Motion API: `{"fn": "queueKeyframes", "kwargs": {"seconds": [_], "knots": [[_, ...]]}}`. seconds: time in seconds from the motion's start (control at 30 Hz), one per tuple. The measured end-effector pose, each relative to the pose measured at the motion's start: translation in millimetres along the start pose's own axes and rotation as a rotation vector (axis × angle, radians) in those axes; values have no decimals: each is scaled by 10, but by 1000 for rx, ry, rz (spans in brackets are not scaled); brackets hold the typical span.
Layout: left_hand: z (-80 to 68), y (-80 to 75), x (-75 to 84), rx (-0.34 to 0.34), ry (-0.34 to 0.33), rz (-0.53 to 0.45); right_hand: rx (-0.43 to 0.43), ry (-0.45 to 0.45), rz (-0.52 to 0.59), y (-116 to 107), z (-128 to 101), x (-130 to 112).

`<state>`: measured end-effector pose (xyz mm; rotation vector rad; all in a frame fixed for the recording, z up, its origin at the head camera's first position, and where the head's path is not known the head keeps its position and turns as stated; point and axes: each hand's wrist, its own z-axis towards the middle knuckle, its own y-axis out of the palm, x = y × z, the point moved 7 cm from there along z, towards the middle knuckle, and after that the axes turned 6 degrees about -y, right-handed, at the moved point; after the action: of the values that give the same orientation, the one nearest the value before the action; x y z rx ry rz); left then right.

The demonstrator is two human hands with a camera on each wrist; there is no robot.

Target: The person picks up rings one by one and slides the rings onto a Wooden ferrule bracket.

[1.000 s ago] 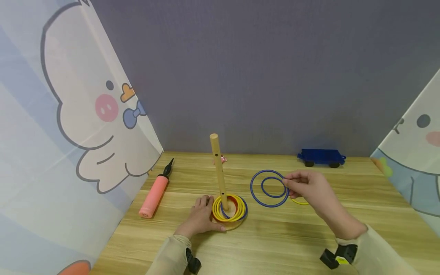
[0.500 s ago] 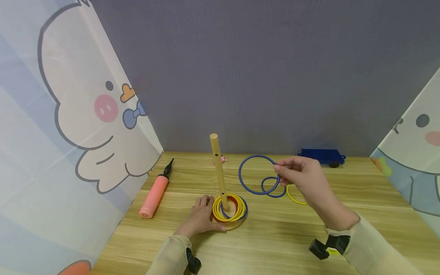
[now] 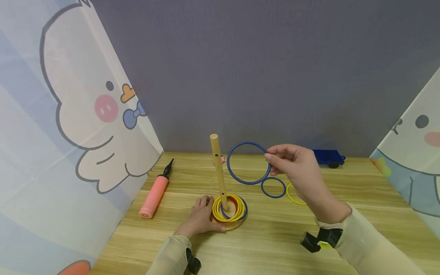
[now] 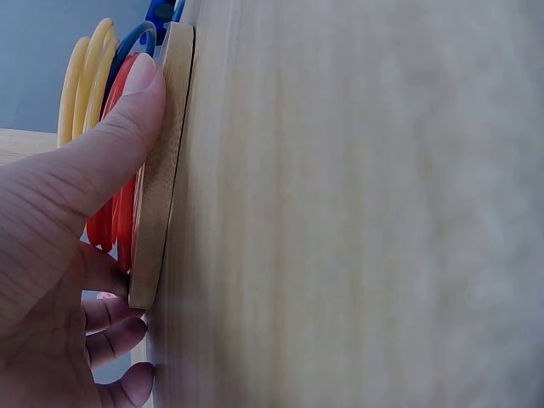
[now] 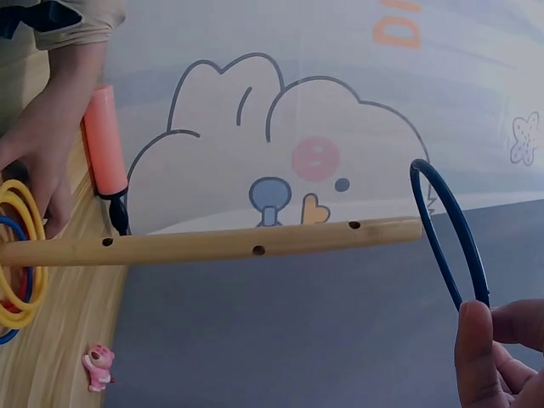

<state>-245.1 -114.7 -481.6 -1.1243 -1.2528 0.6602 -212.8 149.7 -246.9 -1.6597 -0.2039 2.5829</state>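
Since a moment ago, our right hand (image 3: 295,162) has lifted the large blue ring (image 3: 248,163) up beside the wooden peg (image 3: 218,168) top, pinching its rim. Our left hand (image 3: 200,217) rests on the table (image 3: 275,236), thumb pressing the peg's base (image 4: 161,170).

Left hand (image 4: 51,255): fills lower-left of view; thumb (image 4: 119,127) laid along rim of wooden base disc (image 4: 161,170), tip touching it near top end. Other fingers curled below, by disc's lower edge.
Base disc: seen edge-on, flat on wooden table (image 4: 357,212).
Rings stacked on disc, behind thumb: red (image 4: 115,225) nearest disc, then blue (image 4: 136,42), then 2 yellow (image 4: 81,76).
Background: grey wall, top-left corner.
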Motion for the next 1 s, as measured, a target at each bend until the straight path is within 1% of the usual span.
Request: {"fn": "queueKeyframes", "kwargs": {"seconds": [0.2,0.4,0.5,0.67,0.8,1.0], "knots": [[-4,-10,2,-2,-1,11,15,-19,26,74,74,-107],[-9,-7,-6,-3,2,20,12,-6,77,185,169,-139],[-10,-6,-13,-13,-10,13,14,-3,99,243,215,-154],[-11,-27,-2,-11,-10,4,21,-8,158,337,288,-183],[-6,-19,-1,-15,-7,4,18,-5,203,417,329,-185],[0,4,-9,-18,-5,2,10,24,223,527,375,-132]]}}
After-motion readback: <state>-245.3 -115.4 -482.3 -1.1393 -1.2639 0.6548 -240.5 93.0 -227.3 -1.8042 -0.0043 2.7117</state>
